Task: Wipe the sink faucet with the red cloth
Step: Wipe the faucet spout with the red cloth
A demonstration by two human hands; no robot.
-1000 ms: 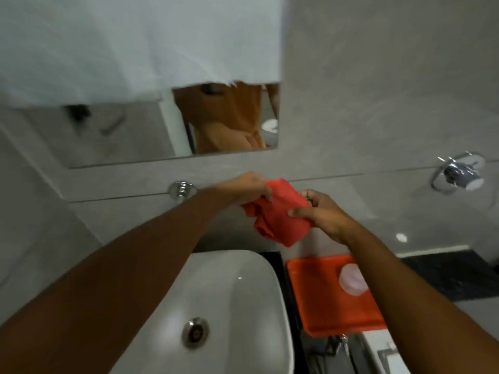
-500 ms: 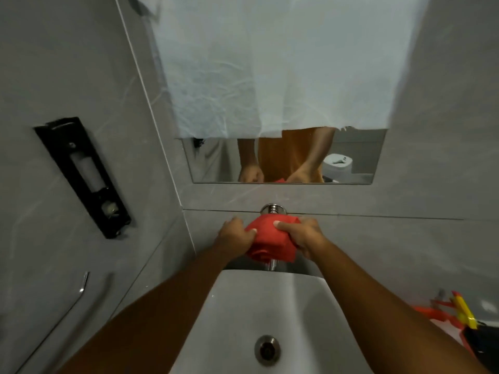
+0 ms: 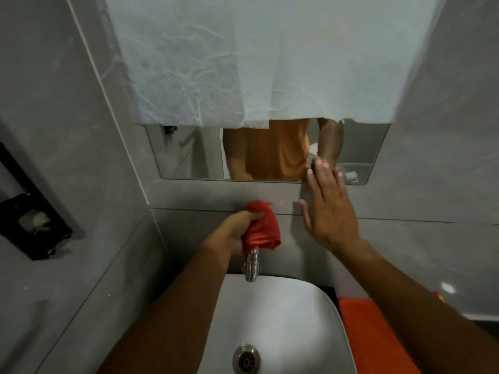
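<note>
A chrome faucet (image 3: 251,267) juts from the grey wall over the white sink (image 3: 297,319). The red cloth (image 3: 263,229) is bunched over the faucet's upper part, so only the spout end shows below it. My left hand (image 3: 231,233) grips the cloth from the left, pressed against the faucet. My right hand (image 3: 328,209) is off the cloth, fingers spread, flat near the wall just right of the faucet and below the mirror.
A mirror (image 3: 189,155) with a white sheet (image 3: 243,63) hung over its top sits above the faucet. A black wall fitting (image 3: 29,220) is on the left wall. An orange tray (image 3: 372,336) lies right of the sink. The sink drain (image 3: 246,359) is near the bottom.
My right hand has let go of the cloth and lifted to the wall on the right. My left hand alone now holds the cloth on the faucet.
</note>
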